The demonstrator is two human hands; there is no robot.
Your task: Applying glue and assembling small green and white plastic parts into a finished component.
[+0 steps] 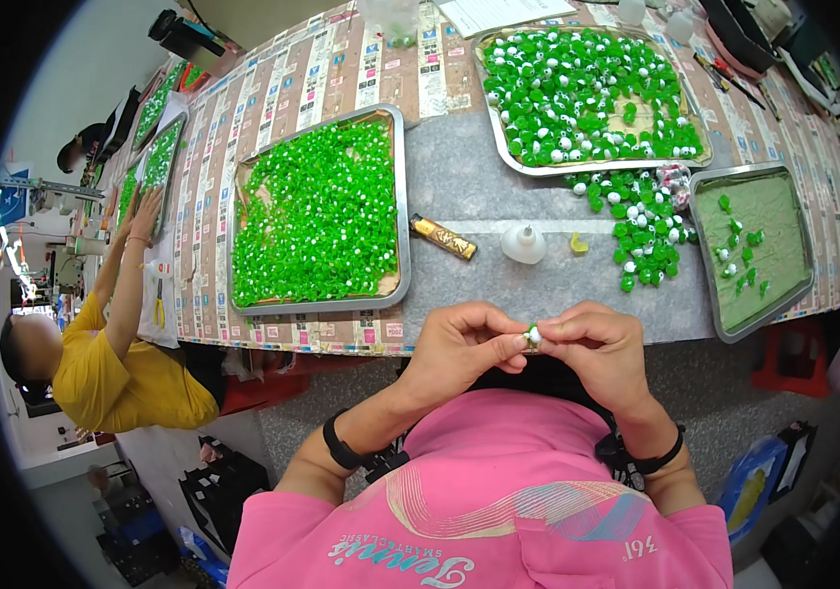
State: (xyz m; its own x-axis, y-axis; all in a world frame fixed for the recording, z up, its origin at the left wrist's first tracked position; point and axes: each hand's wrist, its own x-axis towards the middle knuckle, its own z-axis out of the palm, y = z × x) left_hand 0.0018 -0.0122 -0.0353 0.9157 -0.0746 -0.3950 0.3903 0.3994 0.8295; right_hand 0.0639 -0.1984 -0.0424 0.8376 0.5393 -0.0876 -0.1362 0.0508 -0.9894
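Note:
Just off the front edge of the table, my left hand and my right hand meet fingertip to fingertip. Between them they pinch a small green-and-white piece, its white rounded part showing and the rest covered by my fingers. On the grey mat beyond my hands stands a white squeeze bottle with a thin tip. A small yellow curved piece lies to its right, and a brown-and-gold packet to its left. Loose green-and-white pieces are heaped farther right.
A metal tray of small green parts stands left, and another of green-and-white pieces at the back. The green-lined right tray holds several pieces. A person in a yellow shirt reaches toward trays at the far left. Red stools stand below.

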